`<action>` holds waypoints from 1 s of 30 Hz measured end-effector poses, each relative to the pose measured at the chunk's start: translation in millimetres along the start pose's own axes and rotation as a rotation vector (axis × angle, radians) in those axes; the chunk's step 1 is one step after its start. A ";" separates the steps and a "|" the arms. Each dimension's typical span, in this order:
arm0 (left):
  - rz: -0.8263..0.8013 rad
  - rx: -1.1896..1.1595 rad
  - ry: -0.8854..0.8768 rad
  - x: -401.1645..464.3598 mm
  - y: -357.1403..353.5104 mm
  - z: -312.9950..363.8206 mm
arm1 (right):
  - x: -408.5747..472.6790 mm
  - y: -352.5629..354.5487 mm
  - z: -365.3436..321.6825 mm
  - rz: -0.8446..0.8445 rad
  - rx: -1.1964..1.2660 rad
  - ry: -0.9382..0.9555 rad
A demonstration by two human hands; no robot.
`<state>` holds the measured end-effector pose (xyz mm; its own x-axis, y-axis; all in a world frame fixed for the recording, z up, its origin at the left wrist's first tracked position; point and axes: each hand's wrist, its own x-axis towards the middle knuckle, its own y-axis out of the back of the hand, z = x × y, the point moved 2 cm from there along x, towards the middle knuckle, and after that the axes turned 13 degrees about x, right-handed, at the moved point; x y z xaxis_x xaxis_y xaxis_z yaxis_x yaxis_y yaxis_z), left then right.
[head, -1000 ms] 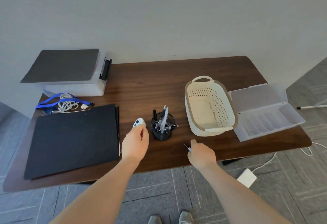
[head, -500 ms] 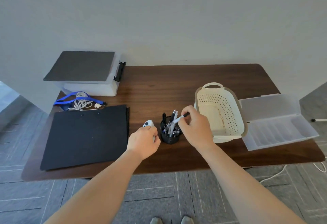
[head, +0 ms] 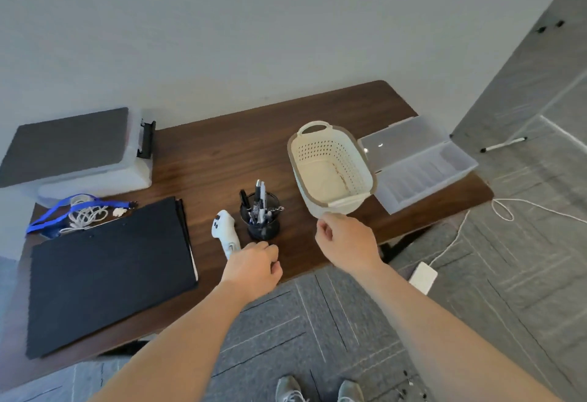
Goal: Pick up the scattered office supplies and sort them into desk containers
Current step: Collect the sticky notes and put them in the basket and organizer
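A black pen cup (head: 263,223) holding several pens stands mid-desk. Just left of it lies a white handheld device (head: 223,229). My left hand (head: 254,266) rests at the desk's front edge with its fingers curled against the device's near end; I cannot tell if it grips it. My right hand (head: 346,242) hovers to the right of the cup, by the near end of the cream perforated basket (head: 294,163). Its fingers are loosely closed and nothing shows in them.
Right of the basket lies an open clear compartment box (head: 425,173). A black folder (head: 104,271) covers the desk's left front, with a blue lanyard (head: 47,219) and white cord (head: 87,214) behind it. A lidded bin (head: 95,179) sits back left. A pen (head: 503,144) lies on the floor.
My right hand carried a pen from the desk's front edge to the cup and has drawn back to the right without it. My left hand slid back off the white device.
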<state>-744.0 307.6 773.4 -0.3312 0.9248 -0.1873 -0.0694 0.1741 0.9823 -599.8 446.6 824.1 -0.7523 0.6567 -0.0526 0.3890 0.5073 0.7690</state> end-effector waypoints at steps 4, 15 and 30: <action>-0.011 0.028 -0.187 6.4 3.0 71.0 | -66.2 20.0 56.5 -0.027 -0.113 -0.095; -0.119 0.127 -0.682 -23.2 -37.8 342.4 | -311.6 50.5 221.6 -0.030 -0.142 -0.630; -0.505 0.228 -0.884 -96.6 -397.3 575.8 | -571.9 -146.9 517.9 -0.011 0.124 -1.135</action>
<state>-142.6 343.9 405.0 0.5002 0.6287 -0.5954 0.2019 0.5840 0.7863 48.6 285.5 411.3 0.1344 0.7455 -0.6529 0.4823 0.5263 0.7003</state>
